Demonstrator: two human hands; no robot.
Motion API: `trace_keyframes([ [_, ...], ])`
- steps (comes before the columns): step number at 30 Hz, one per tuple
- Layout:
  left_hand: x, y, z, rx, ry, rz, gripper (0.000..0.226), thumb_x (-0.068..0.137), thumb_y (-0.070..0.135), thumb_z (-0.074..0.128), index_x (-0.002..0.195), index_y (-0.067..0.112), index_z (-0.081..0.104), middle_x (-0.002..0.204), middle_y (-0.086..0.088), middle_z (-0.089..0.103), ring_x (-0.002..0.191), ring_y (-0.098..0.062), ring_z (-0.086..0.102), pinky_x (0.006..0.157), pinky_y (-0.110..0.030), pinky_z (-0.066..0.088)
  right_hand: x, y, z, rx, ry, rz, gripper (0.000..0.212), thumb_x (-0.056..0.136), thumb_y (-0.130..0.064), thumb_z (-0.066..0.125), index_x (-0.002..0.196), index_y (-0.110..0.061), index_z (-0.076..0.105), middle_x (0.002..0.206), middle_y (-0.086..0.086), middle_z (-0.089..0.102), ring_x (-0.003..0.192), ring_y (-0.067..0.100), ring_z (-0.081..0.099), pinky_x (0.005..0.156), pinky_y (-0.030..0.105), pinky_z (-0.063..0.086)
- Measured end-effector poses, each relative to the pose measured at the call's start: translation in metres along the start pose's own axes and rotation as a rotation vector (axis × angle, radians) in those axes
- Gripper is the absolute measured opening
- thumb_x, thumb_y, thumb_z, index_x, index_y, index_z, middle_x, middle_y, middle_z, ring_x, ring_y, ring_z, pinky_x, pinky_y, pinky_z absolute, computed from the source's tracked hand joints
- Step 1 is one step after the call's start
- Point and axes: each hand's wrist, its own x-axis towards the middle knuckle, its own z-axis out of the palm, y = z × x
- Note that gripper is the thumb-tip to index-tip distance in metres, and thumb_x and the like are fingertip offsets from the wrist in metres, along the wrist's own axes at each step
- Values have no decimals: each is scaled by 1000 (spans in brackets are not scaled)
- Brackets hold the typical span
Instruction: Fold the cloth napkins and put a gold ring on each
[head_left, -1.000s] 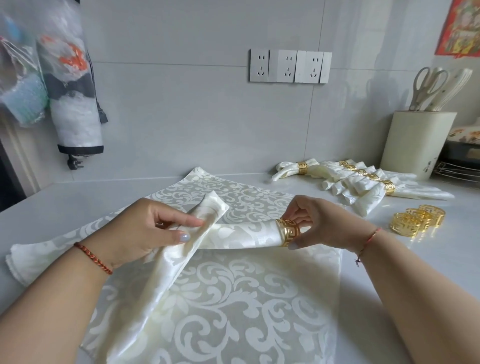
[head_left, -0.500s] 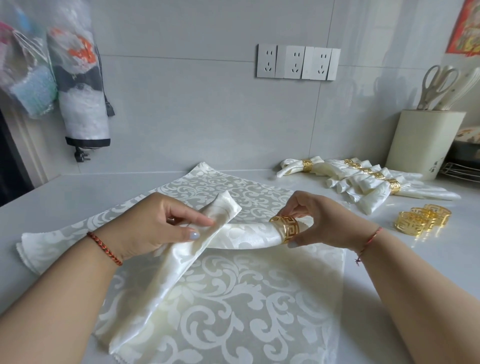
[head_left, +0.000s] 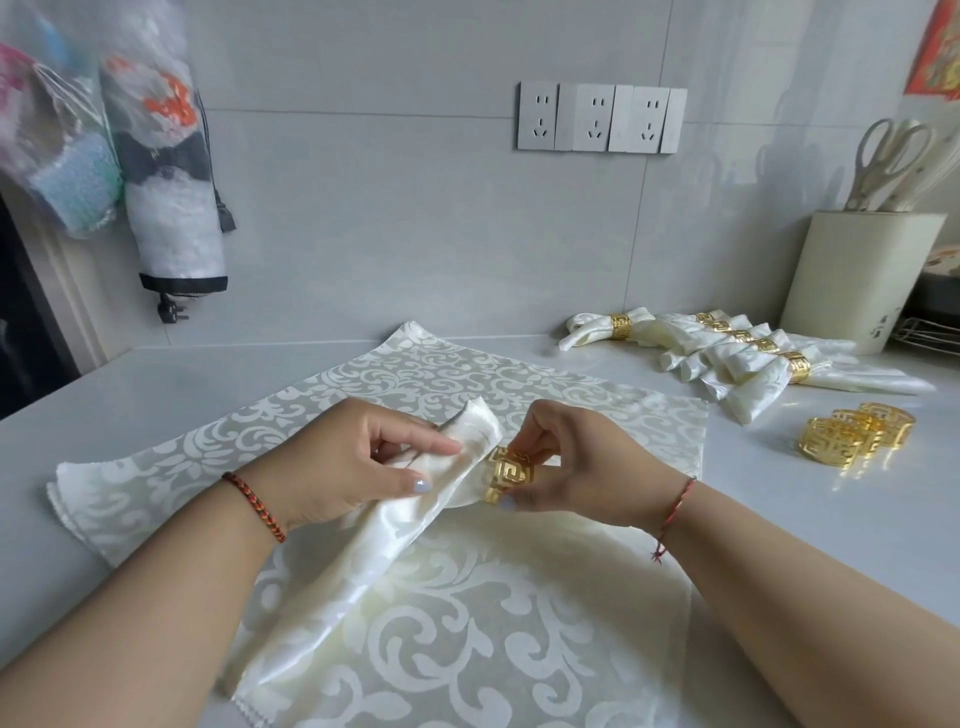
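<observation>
Head view: both hands on napkin (head_left: 384, 545); ring (head_left: 506, 475)

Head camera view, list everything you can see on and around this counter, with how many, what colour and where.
folded napkin: one, cream, held over the flat cloth
gold ring: one, on the folded napkin's right end
flat napkin: at least one, cream damask, spread on the counter
finished napkins: about five, cream with gold rings, right rear
spare rings: about three, gold, right of the flat napkin
counter: one, white
utensil holder: one, cream, far right, holding scissors
wall sockets: a row, grey-white, on the wall
hanging bags: several, clear and multicoloured, upper left
left hand: holds the folded napkin
right hand: fingers pinch the gold ring
</observation>
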Motion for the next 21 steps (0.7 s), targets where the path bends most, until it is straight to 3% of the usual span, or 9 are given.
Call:
trace_keyframes([
  [4,1,-5,2,6,-51,-23,42,67,40,74,108,45,71,85,-1,42,73,-25,36,73,-33,28,0,2,1,64,15,32,38,60,-31,88,82,-18,58,87,-5,72,86,16,67,82,43,53],
  [7,1,-7,1,-23,-81,-46,44,68,40,75,111,45,69,103,-4,56,96,-18,44,86,-36,33,1,5,0,125,30,35,39,60,-29,87,82,-15,58,86,-3,73,86,21,68,83,48,53],
  [10,0,-2,0,-32,-72,-56,45,67,36,76,111,44,70,123,-7,66,108,-26,53,102,-42,38,0,5,-1,182,49,46,41,57,-32,85,81,-14,58,85,1,74,83,25,69,80,47,55],
  [12,-1,0,-1,-21,-61,-63,45,68,31,76,110,45,70,125,-4,65,112,-26,58,106,-40,38,1,5,-2,224,64,63,40,56,-36,83,79,-15,58,79,1,73,72,24,66,69,42,52],
  [14,-2,2,-1,-10,-70,-65,44,69,29,75,109,46,70,125,-10,65,117,-36,58,107,-47,38,1,6,-2,256,93,78,37,58,-35,84,77,-16,59,71,-3,69,64,14,59,64,35,47],
  [16,-2,4,1,31,-91,-60,45,70,28,73,109,48,69,123,-2,67,118,-39,56,106,-53,37,0,6,-4,263,116,77,35,61,-32,86,78,-15,60,71,-5,69,65,11,60,65,34,48],
  [18,-3,9,3,76,-117,-61,47,72,22,71,108,52,67,121,16,67,117,-26,60,108,-47,40,0,5,-4,259,105,46,31,65,-22,87,80,-14,61,76,-3,72,73,15,67,71,38,53],
  [19,-3,11,3,94,-134,-72,47,73,21,71,107,54,66,121,19,66,117,-21,61,108,-44,40,-1,4,-4,254,95,25,30,66,-17,87,80,-14,61,80,-2,73,79,16,70,76,40,54],
  [21,-3,13,1,146,-180,-87,46,72,28,71,105,60,64,123,7,67,119,-24,59,109,-45,39,-2,3,-5,253,66,-13,31,66,-11,86,81,-16,60,87,1,73,86,14,70,81,40,56],
])
